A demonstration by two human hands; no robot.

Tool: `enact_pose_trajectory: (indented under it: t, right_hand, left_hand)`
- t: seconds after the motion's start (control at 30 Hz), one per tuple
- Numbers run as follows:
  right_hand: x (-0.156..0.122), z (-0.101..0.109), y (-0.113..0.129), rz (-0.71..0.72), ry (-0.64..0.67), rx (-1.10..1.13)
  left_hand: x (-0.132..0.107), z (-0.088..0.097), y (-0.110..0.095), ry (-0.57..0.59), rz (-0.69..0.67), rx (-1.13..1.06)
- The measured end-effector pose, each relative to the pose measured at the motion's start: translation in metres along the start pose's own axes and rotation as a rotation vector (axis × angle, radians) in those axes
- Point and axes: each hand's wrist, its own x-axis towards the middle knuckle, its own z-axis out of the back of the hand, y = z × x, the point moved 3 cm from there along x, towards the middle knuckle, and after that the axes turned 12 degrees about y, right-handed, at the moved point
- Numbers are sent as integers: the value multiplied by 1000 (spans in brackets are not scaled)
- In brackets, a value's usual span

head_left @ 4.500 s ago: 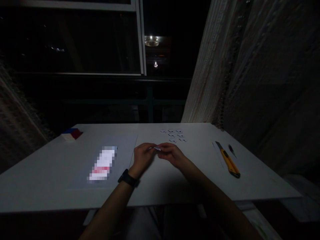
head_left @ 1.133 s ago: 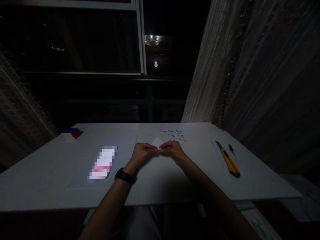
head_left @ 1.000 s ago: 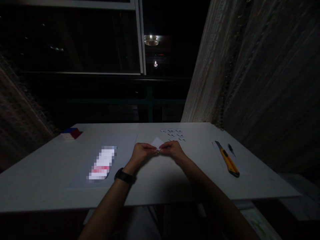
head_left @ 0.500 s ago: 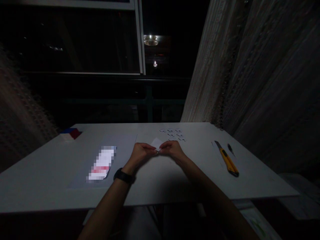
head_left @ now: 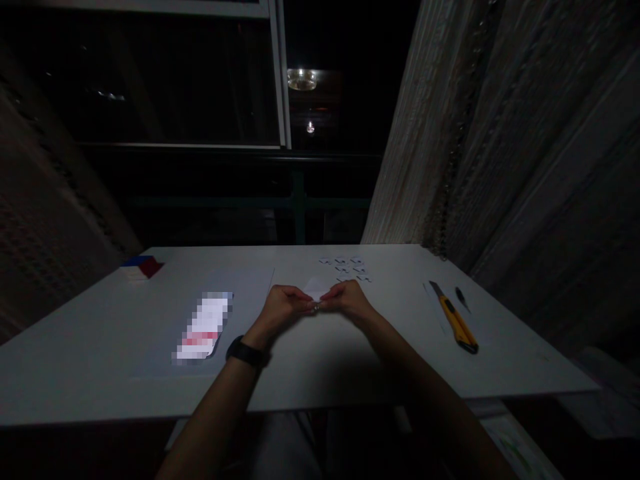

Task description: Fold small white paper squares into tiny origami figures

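Left of the yellow cutter (head_left: 455,321), a small white paper piece (head_left: 315,288) is pinched at its near side by the left hand (head_left: 284,307) and right hand (head_left: 350,301), probably light, easily creased and best held by its edges.

The room is dim. A white table (head_left: 100,347) spreads beneath the left hand (head_left: 286,308) and the right hand (head_left: 349,301), reaching well past both on either side. Ahead of them and to the left, beyond the table's far edge, a pale window frame (head_left: 281,80) borders a dark pane (head_left: 165,80) with faint glints. Straight ahead and higher than the hands, a round lamp (head_left: 302,80) glows above a smaller light (head_left: 311,127), perhaps as reflections. Lower down, a greenish post (head_left: 299,207) meets a crossbar. Right of the hands hangs a ribbed pale curtain (head_left: 400,147); far left, a darker patterned curtain (head_left: 40,193). The floor is too dark to make out.
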Motion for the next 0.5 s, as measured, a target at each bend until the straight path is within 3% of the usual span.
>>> enact_pose_trajectory:
  t: [0.27, 0.5]
  right_hand:
    - [0, -2, 5, 32, -13, -49]
    - [0, -6, 8, 99, -2, -8]
  left_hand:
    - [3, 3, 2, -63, -61, 206]
    - [3, 0, 1, -91, -17, 41]
